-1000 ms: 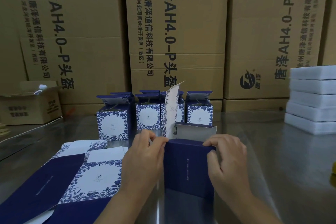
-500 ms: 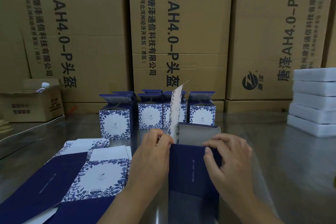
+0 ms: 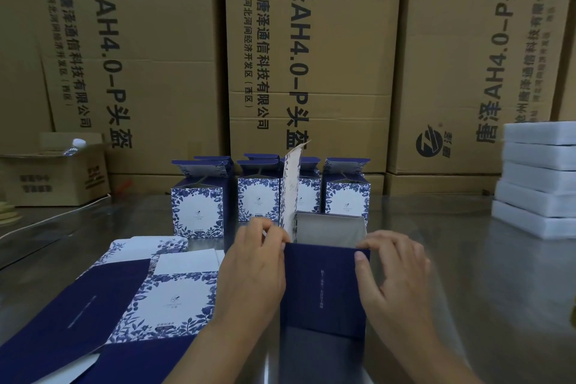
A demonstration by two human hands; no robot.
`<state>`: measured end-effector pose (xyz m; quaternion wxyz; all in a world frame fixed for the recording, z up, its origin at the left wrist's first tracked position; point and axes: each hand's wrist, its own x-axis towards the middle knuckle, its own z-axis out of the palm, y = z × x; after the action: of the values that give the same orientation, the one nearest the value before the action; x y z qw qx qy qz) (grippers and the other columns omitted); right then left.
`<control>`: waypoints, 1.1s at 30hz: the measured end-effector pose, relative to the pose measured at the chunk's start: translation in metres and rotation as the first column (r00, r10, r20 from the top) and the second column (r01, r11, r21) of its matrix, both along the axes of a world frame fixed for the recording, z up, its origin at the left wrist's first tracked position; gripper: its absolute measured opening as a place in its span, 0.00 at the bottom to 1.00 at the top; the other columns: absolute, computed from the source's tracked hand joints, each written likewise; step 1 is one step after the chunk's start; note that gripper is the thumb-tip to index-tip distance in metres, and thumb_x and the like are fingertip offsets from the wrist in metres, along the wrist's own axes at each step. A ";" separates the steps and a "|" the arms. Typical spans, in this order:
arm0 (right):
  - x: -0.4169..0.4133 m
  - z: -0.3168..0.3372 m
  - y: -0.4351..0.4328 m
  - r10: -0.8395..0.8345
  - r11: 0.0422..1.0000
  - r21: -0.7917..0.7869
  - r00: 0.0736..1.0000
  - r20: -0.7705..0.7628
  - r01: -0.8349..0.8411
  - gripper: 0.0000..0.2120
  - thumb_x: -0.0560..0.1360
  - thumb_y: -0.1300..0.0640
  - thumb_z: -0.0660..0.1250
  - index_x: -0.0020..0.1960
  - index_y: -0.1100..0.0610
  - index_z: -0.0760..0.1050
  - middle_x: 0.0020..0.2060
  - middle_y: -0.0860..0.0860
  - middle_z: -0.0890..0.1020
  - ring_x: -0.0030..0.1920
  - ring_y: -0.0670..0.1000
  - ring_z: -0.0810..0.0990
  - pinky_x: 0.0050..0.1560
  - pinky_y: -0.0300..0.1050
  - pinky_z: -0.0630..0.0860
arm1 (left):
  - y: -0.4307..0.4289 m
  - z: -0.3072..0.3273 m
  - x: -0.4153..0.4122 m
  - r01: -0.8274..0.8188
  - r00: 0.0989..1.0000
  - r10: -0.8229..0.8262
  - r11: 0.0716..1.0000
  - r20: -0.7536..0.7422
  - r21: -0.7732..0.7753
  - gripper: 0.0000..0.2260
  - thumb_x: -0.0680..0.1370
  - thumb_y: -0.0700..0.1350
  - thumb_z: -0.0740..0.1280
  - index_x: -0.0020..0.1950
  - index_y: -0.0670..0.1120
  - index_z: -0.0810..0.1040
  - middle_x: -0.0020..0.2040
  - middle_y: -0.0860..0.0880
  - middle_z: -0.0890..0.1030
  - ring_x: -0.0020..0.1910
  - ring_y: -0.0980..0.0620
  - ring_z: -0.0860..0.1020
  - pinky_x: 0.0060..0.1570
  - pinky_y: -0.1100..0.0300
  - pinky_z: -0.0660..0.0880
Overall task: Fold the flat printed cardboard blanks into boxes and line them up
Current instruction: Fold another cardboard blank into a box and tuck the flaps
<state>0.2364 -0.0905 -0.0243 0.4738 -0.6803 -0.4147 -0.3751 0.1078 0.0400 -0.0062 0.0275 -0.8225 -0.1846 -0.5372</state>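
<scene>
- Squaring up the half-formed box (image 3: pixel 321 290) is the step I judge to be in hand: it stands on the table (image 3: pixel 483 274) right in front of me, navy panel toward me, grey inside open at the top.
- My left hand (image 3: pixel 255 262) grips the near top-left corner, and my right hand (image 3: pixel 392 271) pinches the top-right corner, thumb on the navy face and fingers hooked over the rim. The hands are apart, one at each corner.
- One floral flap (image 3: pixel 291 190) stands upright on the left side, not yet folded.
- Next, I think, the walls want pressing true, then that flap needs turning in; whether the bottom is locked I cannot tell.
- The row of finished boxes (image 3: pixel 198 212) stands just behind, close to the tall flap, so tipping the box away risks a knock.
- The flat blanks (image 3: pixel 174 299) lie just beside my left wrist, their near edges running off the bottom of the view.
- Bare steel lies to the right, before the stacked white foam slabs (image 3: pixel 539 181); that looks the freest side for swinging the box.
- Big brown cartons (image 3: pixel 311 56) wall off the back.
</scene>
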 end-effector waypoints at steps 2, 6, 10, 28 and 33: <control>0.001 -0.001 0.000 0.014 1.000 0.001 1.000 -0.004 -0.014 0.10 0.73 0.48 0.55 0.46 0.49 0.74 0.47 0.43 0.75 0.51 0.42 0.66 0.52 0.40 0.58 | 0.000 0.000 -0.001 0.025 1.000 -0.025 1.000 0.000 -0.015 0.06 0.74 0.36 0.68 0.42 0.46 0.75 0.45 0.51 0.73 0.40 0.53 0.71 0.30 0.63 0.64; 0.002 0.001 -0.001 0.022 1.000 0.015 1.000 0.005 -0.023 0.11 0.73 0.50 0.55 0.44 0.50 0.75 0.46 0.43 0.74 0.51 0.41 0.66 0.51 0.39 0.58 | 0.001 -0.002 -0.001 0.088 0.996 -0.088 0.994 -0.003 -0.066 0.04 0.76 0.43 0.62 0.43 0.48 0.75 0.46 0.54 0.70 0.43 0.58 0.67 0.30 0.71 0.61; 0.003 0.001 -0.001 0.020 1.000 0.021 1.000 0.013 -0.020 0.11 0.73 0.50 0.56 0.44 0.51 0.76 0.47 0.43 0.75 0.51 0.41 0.65 0.51 0.39 0.58 | 0.002 -0.002 -0.001 0.095 0.995 -0.096 0.992 -0.010 -0.080 0.04 0.76 0.41 0.68 0.44 0.49 0.76 0.46 0.55 0.71 0.44 0.59 0.67 0.31 0.74 0.59; 0.010 -0.003 0.001 0.033 0.999 0.014 0.999 0.031 -0.034 0.10 0.74 0.49 0.57 0.43 0.50 0.76 0.46 0.42 0.73 0.50 0.42 0.65 0.48 0.41 0.61 | 0.004 -0.005 -0.002 0.143 0.990 -0.142 0.983 0.023 -0.117 0.02 0.74 0.42 0.70 0.44 0.49 0.81 0.41 0.54 0.73 0.39 0.59 0.68 0.29 0.71 0.62; 0.009 -0.003 0.001 0.048 0.999 0.007 0.998 0.037 -0.048 0.10 0.74 0.49 0.57 0.43 0.51 0.76 0.46 0.41 0.72 0.50 0.42 0.65 0.48 0.39 0.61 | 0.004 -0.004 -0.001 0.143 0.990 -0.142 0.984 0.016 -0.102 0.03 0.73 0.41 0.71 0.43 0.49 0.81 0.40 0.55 0.75 0.41 0.59 0.69 0.29 0.66 0.67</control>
<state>0.2451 -0.0893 -0.0271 0.4778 -0.6613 -0.4381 -0.3774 0.1063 0.0437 -0.0101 -0.0542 -0.8317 -0.1527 -0.5310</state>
